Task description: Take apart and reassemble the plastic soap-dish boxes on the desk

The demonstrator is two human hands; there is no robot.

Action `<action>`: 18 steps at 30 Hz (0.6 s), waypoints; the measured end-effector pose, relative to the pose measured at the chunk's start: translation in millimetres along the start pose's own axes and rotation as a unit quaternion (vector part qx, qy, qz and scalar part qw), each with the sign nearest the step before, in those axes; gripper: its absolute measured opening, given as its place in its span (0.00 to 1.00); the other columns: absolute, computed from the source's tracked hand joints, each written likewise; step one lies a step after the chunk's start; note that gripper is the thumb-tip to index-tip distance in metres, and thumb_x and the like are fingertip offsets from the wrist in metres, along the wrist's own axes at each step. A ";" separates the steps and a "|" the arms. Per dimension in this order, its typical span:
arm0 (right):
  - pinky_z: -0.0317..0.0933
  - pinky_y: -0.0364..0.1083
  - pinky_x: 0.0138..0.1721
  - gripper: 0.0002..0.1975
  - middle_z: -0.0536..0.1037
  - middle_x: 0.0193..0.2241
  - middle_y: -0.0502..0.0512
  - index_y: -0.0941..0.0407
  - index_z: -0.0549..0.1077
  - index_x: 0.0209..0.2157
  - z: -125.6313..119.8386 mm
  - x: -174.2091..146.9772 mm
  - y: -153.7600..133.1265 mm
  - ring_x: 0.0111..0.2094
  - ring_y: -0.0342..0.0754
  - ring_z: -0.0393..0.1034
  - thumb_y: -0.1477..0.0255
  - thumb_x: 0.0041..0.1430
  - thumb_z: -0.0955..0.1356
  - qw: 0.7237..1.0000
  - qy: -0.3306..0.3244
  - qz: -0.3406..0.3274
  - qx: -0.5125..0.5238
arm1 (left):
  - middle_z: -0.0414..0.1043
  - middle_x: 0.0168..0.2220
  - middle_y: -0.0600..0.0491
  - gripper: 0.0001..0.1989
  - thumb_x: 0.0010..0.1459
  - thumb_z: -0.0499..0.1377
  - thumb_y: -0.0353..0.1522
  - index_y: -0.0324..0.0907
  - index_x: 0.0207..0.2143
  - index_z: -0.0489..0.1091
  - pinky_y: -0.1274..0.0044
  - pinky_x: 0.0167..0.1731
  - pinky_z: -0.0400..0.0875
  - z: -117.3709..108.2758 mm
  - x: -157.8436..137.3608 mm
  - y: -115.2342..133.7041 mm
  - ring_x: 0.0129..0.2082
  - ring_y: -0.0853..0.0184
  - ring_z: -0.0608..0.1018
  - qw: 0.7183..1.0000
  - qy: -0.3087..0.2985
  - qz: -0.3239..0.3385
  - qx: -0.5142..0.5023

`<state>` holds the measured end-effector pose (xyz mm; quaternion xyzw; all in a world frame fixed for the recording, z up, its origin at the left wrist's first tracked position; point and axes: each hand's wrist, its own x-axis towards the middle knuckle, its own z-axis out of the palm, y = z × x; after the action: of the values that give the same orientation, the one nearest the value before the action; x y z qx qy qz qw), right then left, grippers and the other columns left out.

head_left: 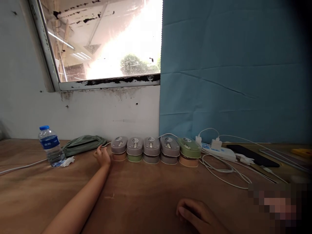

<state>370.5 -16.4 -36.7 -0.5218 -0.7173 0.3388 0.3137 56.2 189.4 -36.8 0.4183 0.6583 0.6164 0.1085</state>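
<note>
My left hand (pixel 102 156) rests on the brown tabletop (pixel 146 191), holding nothing, fingers apart and slightly bent. It lies between a green zippered pouch (pixel 84 145) and a row of several small oval two-tier lunch boxes. The leftmost lunch box (pixel 119 148), close beside my fingers, has a grey lid and a brown-orange base. Next to it is a grey-lidded lunch box (pixel 135 150) with a green base. At the row's right end sits a green-lidded lunch box (pixel 189 152). Nearer me, my right hand (pixel 196 214) is loosely curled, thumb close to the forefinger, with nothing visible inside.
A water bottle (pixel 51 146) with a blue cap stands at left, beside crumpled tissue (pixel 67 161). To the right, a white power strip (pixel 219 152) carries chargers, with looping cables (pixel 226 169) and a black phone (pixel 253 156). Behind are a window (pixel 104 42) and blue cloth (pixel 234 71).
</note>
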 end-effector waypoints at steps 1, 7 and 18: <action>0.58 0.41 0.28 0.14 0.70 0.22 0.49 0.56 0.67 0.23 0.1 0.5 0.5 0.27 0.45 0.64 0.63 0.56 0.60 1.000 0.006 -0.002 -0.027 | 0.54 0.50 0.42 0.17 0.52 0.48 0.32 0.39 0.46 0.56 0.67 0.47 0.56 -7.9 -7.5 1.5 0.51 0.57 0.62 1.000 0.012 -0.007 0.024; 0.54 0.41 0.26 0.08 0.68 0.21 0.49 0.56 0.62 0.20 3.1 -0.6 -7.6 0.25 0.44 0.62 0.72 0.52 0.60 0.966 0.033 -0.070 -0.247 | 0.63 0.37 0.50 0.08 0.46 0.53 0.30 0.41 0.32 0.62 0.72 0.38 0.61 -61.4 -84.3 16.4 0.36 0.62 0.70 0.982 -0.124 0.080 0.121; 0.53 0.44 0.26 0.19 0.77 0.25 0.61 0.59 0.73 0.23 29.8 -9.0 -30.0 0.26 0.50 0.69 0.70 0.58 0.56 0.918 0.045 -0.042 -0.391 | 0.72 0.27 0.47 0.11 0.53 0.47 0.36 0.41 0.27 0.66 0.74 0.24 0.56 -98.7 -204.7 62.3 0.27 0.61 0.72 0.753 -0.444 0.396 0.282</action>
<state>332.8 -36.6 -30.2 -0.5866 -0.7993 -0.0061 0.1303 145.5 -28.7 -35.5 0.8798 0.4555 0.1355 0.0124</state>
